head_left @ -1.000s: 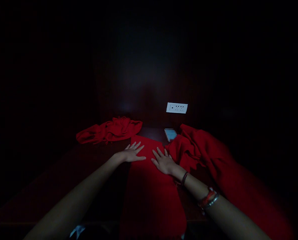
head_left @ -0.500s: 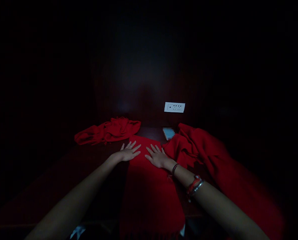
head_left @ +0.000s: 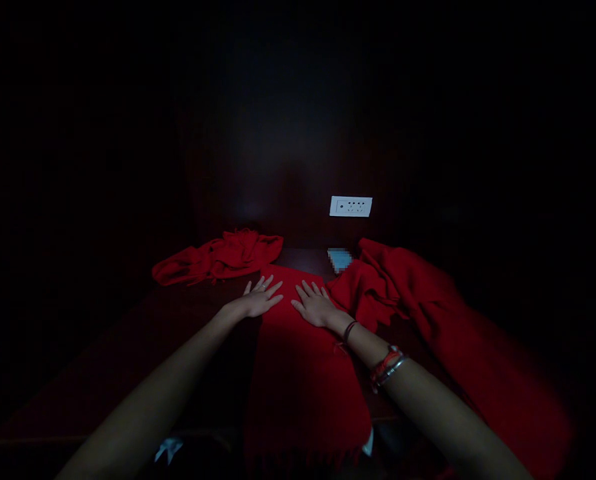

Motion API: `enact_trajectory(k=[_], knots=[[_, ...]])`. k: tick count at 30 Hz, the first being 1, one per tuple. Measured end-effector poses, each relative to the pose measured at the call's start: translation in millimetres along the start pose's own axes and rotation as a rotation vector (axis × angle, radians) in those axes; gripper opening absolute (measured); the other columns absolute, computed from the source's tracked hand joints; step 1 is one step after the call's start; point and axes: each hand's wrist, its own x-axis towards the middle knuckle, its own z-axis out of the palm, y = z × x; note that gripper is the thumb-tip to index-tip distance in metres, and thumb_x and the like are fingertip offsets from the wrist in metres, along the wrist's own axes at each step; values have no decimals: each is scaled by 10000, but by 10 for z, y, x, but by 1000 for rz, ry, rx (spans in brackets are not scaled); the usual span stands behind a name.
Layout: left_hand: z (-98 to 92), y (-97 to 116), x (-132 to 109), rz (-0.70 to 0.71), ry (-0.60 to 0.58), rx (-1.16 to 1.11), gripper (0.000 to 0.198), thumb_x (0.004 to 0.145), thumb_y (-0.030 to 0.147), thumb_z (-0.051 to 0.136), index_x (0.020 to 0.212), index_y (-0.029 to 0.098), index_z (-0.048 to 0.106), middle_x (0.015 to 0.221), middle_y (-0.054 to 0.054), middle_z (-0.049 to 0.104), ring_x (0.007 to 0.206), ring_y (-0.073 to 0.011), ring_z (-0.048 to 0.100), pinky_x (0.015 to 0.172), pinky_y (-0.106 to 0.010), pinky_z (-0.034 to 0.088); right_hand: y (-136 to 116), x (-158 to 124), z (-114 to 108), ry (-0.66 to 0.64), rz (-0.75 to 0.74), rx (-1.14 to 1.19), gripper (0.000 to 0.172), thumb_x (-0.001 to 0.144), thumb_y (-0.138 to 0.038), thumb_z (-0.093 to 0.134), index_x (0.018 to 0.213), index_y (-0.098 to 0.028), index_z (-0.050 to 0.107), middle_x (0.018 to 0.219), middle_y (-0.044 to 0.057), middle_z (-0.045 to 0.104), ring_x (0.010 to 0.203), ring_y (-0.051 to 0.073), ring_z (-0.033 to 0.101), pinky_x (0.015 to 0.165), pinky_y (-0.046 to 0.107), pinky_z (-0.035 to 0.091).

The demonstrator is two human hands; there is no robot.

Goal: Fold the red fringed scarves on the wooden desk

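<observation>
A flat red cloth (head_left: pixel 303 380) with a fringed near end lies on the dark table (head_left: pixel 108 360) and hangs over its front edge. My left hand (head_left: pixel 259 298) rests with fingers spread at the cloth's far left edge. On the far right part of the same cloth, my right hand (head_left: pixel 314 305) lies palm down, fingers apart. Neither hand grips anything. Bracelets circle my right wrist and forearm.
A crumpled red cloth (head_left: pixel 228 257) lies at the back left. Another long red cloth (head_left: pixel 443 307) stretches along the right side. Near the wall are a blurred light blue item (head_left: pixel 339 259) and a white socket panel (head_left: pixel 351 207).
The view has shifted slightly, so the table edge and the cloth's fringe show higher. Both hands stay spread on the cloth, in nearly the same place.
</observation>
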Motion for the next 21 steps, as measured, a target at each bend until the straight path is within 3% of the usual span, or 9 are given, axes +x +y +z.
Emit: enact_trajectory(k=[3,5,7,11,15,18,21], knots=[[-5,20,-11,-16,-2,26,595,779,556,123,1299,266,121,1369,-60,19,1235,-238,-22,948,-493,22,45,-10,-156,48,10,-24,525,820,-394,257,1251,-97,302,1307,149,270,1198,224,231,943,336,221],[-20,45,-21,-27,-14,45,596,780,552,128,1301,261,117,1367,-58,27,1236,-240,-10,949,-493,15,88,-9,-287,33,119,-53,439,813,-326,300,1142,-80,453,1158,171,461,1070,217,422,850,287,335],[-49,81,-42,-53,-39,62,604,779,551,135,1303,251,110,1365,-60,31,1235,-246,0,950,-494,13,144,-4,-383,-19,233,-76,382,797,-293,338,1031,-80,551,1013,170,559,923,220,528,750,273,397],[-125,168,-111,-131,-117,93,600,785,530,153,1305,238,94,1363,-65,19,1232,-260,8,950,-499,26,282,-6,-395,-8,298,-105,380,783,-289,363,1006,-63,573,1054,190,525,910,237,526,737,290,403],[-155,209,-149,-155,-133,107,600,785,524,146,1307,232,95,1362,-60,20,1232,-262,11,952,-498,44,315,-48,-320,154,274,-189,406,788,-320,349,964,-53,600,1179,197,400,1036,272,408,823,319,351],[-137,197,-142,-144,-125,117,612,782,533,130,1309,224,86,1360,-67,31,1231,-269,25,945,-509,66,209,-71,-328,269,209,-254,391,785,-314,358,948,-62,610,1153,199,422,1070,286,361,871,353,302],[-115,181,-130,-143,-118,120,616,780,532,130,1309,219,89,1361,-72,35,1230,-272,33,947,-506,68,68,-47,-384,212,254,-203,366,779,-309,385,967,-84,603,1058,193,512,1006,273,446,831,359,342]])
